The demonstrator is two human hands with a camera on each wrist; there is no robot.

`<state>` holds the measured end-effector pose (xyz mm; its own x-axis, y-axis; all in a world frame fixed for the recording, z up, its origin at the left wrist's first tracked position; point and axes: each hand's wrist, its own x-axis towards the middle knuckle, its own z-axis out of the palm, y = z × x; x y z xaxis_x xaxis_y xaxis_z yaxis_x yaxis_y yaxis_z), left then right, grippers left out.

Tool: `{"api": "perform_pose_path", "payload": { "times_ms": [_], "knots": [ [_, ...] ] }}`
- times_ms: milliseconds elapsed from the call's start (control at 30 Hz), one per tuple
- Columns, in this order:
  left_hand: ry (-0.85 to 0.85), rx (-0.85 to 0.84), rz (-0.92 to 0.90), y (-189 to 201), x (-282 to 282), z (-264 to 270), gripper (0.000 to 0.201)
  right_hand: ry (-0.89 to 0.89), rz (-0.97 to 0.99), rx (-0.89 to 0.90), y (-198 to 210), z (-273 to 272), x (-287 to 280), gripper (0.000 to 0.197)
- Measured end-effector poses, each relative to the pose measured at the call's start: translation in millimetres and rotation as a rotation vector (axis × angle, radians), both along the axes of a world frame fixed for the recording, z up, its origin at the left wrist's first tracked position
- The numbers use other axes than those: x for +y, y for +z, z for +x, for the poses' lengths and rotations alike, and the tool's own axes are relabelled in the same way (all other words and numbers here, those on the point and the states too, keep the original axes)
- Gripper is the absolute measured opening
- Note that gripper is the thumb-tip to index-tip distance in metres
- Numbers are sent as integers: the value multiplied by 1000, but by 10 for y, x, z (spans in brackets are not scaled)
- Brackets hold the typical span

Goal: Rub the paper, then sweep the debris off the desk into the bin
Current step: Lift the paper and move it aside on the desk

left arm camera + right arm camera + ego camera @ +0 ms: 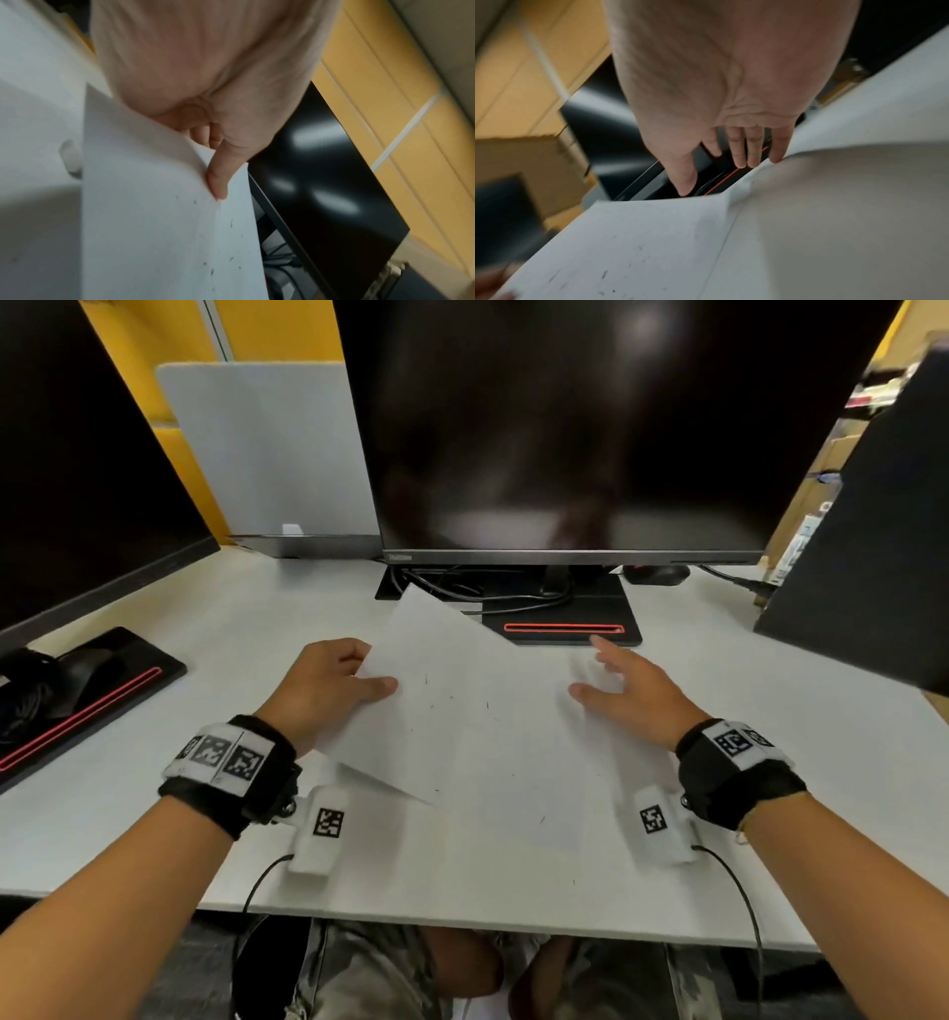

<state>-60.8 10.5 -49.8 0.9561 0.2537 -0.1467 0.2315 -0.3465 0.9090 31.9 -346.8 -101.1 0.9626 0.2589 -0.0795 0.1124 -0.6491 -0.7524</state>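
**Two hands at a speckled sheet, left side lifted**

Two hands meet one white paper point(462, 711) near the middle of the worktop point(770, 762), in front of the centre monitor point(590, 428). The left hand point(318, 690) pinches the sheet's left edge, thumb on top and the other fingers curled beneath; the left wrist view shows the thumb point(218, 182) pressed onto the paper point(154, 223), which bends upward there. That side of the sheet is raised off the worktop, with its far corner reaching over the monitor's black base point(565, 629).

The right hand point(626, 695) is spread wide above the sheet's right part, holding nothing. In the right wrist view its fingers point(739, 154) are straight and parted, the tips near a crumpled fold in the far edge of the paper point(654, 233); whether they actually touch it is hard to say, since the frame is blurred.

Small dark specks of debris point(487, 706) lie scattered over the sheet, and show again in both wrist views point(212, 272) point(603, 274).

A second monitor point(77, 480) stands at the worktop's left edge, with its black, red-lined base point(92, 706) in front of it. A dark mouse point(657, 575) sits at the back behind the centre base.
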Motion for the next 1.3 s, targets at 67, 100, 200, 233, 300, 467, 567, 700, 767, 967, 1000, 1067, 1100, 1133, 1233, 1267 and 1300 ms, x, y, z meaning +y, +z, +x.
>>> {"api": "perform_pose_path", "payload": {
  "times_ms": [67, 100, 200, 233, 300, 467, 567, 700, 767, 967, 1000, 1067, 1100, 1133, 1233, 1267, 1300],
  "knots": [
    [42, -53, -107, -14, 35, -24, 25, -105, 137, 74, -14, 39, -57, 97],
    [63, -76, -161, -18, 41, -13, 25, -128, 221, 111, -7, 52, -55, 100],
    [103, -137, -263, 7, 2, 47, 27, -87, 527, 227, 78, 4, 62, 53],
    [111, -159, -287, 14, -22, 69, 27, -99, 587, 236, 98, -10, 109, 37],
    [133, -222, -307, 35, -49, 101, 26, -143, 632, 160, 144, -32, 195, 20],
    [134, -442, -221, 110, -5, 80, 23, -200, 645, -219, 336, -91, 326, 20],
    [97, -414, 26, 11, 116, 63, 11, -160, 597, -266, 287, -206, 430, 12],
    [59, -372, 313, 1, 171, 42, 14, -154, 539, -282, 254, -260, 523, 17],
    [75, -423, 371, 61, 168, 56, 17, -151, 529, -319, 304, -258, 533, 19],
    [46, -368, 506, 134, 181, 38, 13, -162, 449, -352, 339, -221, 510, 15],
    [58, -384, 511, 151, 177, 33, 12, -166, 445, -371, 345, -212, 502, 15],
    [33, -300, 533, 137, 195, 31, 14, -138, 346, -362, 321, -199, 502, 13],
    [23, -243, 550, 129, 196, 15, 17, -129, 290, -349, 302, -203, 507, 13],
    [30, -226, 563, 107, 207, 5, 19, -132, 268, -345, 281, -207, 507, 13],
    [79, -253, 611, 120, 220, -1, 23, -163, 306, -357, 300, -209, 494, 13],
    [65, -210, 621, 117, 220, 4, 26, -148, 277, -350, 293, -201, 488, 13],
    [43, -145, 635, 130, 201, -7, 27, -136, 232, -343, 292, -210, 491, 16]
  ]
}}
